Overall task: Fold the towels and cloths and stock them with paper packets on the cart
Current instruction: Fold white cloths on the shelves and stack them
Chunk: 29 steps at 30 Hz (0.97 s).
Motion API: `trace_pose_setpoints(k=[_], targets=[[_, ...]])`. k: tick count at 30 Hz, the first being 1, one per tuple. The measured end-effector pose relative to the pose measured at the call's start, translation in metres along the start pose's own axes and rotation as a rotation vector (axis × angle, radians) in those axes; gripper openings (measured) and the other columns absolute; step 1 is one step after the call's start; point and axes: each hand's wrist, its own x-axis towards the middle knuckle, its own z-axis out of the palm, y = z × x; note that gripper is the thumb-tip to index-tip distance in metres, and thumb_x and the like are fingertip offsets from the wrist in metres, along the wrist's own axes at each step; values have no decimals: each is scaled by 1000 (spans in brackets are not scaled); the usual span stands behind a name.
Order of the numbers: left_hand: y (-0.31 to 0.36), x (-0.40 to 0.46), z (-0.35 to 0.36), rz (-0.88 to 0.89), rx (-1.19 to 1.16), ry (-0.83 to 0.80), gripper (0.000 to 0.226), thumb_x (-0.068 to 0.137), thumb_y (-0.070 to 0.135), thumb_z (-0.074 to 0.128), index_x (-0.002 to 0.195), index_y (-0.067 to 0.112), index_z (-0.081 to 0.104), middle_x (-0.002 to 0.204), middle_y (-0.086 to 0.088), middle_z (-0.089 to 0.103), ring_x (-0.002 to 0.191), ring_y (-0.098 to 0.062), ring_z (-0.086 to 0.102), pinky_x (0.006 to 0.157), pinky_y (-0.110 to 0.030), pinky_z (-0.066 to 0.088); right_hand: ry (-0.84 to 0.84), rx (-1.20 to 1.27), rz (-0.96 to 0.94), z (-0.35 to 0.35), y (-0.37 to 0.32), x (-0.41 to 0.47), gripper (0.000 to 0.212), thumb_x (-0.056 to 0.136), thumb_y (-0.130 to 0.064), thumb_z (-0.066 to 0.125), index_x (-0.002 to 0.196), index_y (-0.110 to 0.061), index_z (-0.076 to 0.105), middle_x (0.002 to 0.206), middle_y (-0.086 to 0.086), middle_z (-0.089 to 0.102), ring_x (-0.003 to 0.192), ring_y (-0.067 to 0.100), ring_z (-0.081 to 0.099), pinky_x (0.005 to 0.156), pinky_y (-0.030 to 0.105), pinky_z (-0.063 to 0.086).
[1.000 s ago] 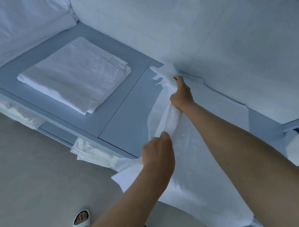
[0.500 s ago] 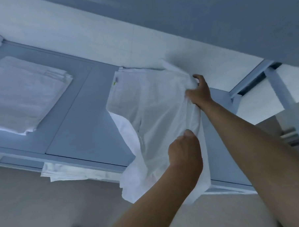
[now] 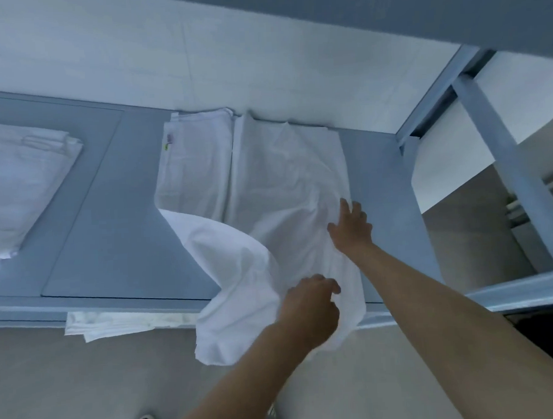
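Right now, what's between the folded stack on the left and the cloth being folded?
Head view: only bare blue shelf top, with a panel seam, separates the folded stack from the cloth.

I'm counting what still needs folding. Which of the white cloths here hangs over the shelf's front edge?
The cloth under both hands: its near end droops past the shelf's front edge. The folded stack at far left lies wholly on the shelf.
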Motion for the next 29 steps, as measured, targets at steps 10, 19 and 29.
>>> trace_pose_setpoints(k=[10,19,29], targets=[[-98,-57,-31,-199,-35,745,75,80,32,81,146,23,46,148,-3,46,134,-28,45,110,-47,44,66,312,-422,14,-112,-32,37,93,-9,61,129,-3,67,133,16,59,124,36,54,106,43,45],[-141,-72,-8,-392,-145,379,76,88,52,68,154,34,34,136,7,53,125,-21,48,103,-40,47,-195,201,-523,31,-253,-33,63,87,-44,74,137,-8,57,126,11,63,115,29,61,96,34,48],[-153,-82,-13,-174,-115,437,36,107,34,47,142,35,57,132,6,58,118,-20,56,94,-39,52,-133,102,-517,55,-301,-35,26,82,-9,60,66,-15,40,74,4,49,78,27,49,62,26,35]])
